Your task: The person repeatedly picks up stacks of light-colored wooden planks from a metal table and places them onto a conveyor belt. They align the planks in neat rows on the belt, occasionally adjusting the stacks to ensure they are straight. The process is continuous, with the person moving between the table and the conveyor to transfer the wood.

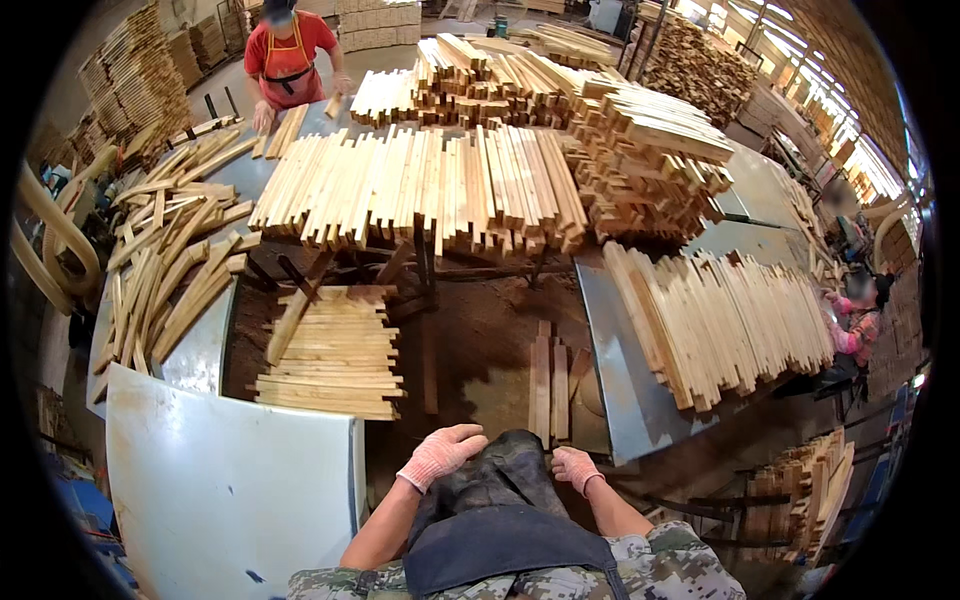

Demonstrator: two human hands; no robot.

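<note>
My left hand (445, 455), in a pinkish-white knit glove with bare fingertips, is beside the dark apron (500, 478) over my lap. Its fingers stretch to the right and nothing shows in them. On the other side of the apron is my right hand (576, 469), gloved alike; its fingers point down and are mostly hidden, and I see no object in it. Just ahead, a few narrow wooden strips (541, 390) lie low down. Left of them is a stack of light wooden strips (330, 350) with one strip leaning on it.
A broad row of wooden strips (400, 185) lies ahead, with taller stacks (650, 150) behind. More strips (730, 320) cover the right metal table (625, 375). Loose pieces (180, 270) pile up at left. A pale metal sheet (230, 470) is near left. Someone in red (295, 55) stands across.
</note>
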